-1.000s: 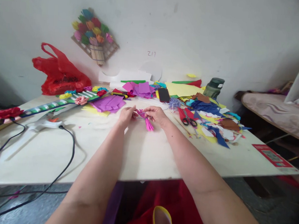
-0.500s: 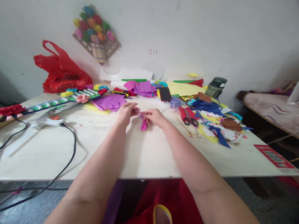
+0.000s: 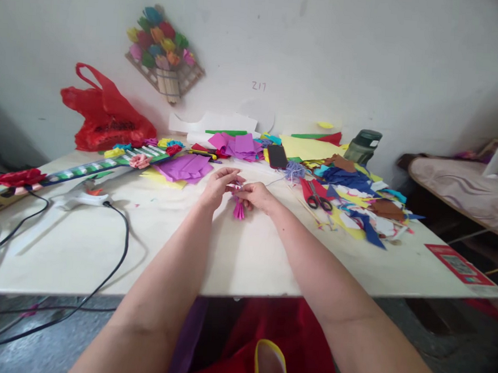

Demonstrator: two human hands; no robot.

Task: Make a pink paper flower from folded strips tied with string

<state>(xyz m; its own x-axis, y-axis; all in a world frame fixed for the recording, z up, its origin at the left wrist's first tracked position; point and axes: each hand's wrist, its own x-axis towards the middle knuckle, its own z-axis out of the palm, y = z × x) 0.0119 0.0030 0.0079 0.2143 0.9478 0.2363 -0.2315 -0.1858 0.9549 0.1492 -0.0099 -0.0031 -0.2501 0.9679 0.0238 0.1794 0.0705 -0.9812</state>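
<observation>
A magenta piece of pleated paper [image 3: 239, 211] hangs fanned out below my fingers, over the middle of the table. My right hand [image 3: 257, 197] pinches it near its gathered upper part. Just to the left, my left hand [image 3: 220, 188] has its fingers bent and closed at the top of the same piece. Whatever lies between those left fingertips is too small to make out. From a lilac yarn bundle [image 3: 295, 170], a thin strand runs toward my hands.
Scissors [image 3: 316, 197] lie right of my hands, beside heaped paper scraps [image 3: 355, 185]. Behind are a phone [image 3: 277, 156], purple sheets [image 3: 186, 168] and a dark bottle [image 3: 364, 146]. A white glue gun [image 3: 84, 197] with a black cable stands left, near a red bag [image 3: 108, 122].
The left fingers have shifted slightly up and over the top of the pleated paper. My right hand keeps its pinch. The whole view has moved a little.
</observation>
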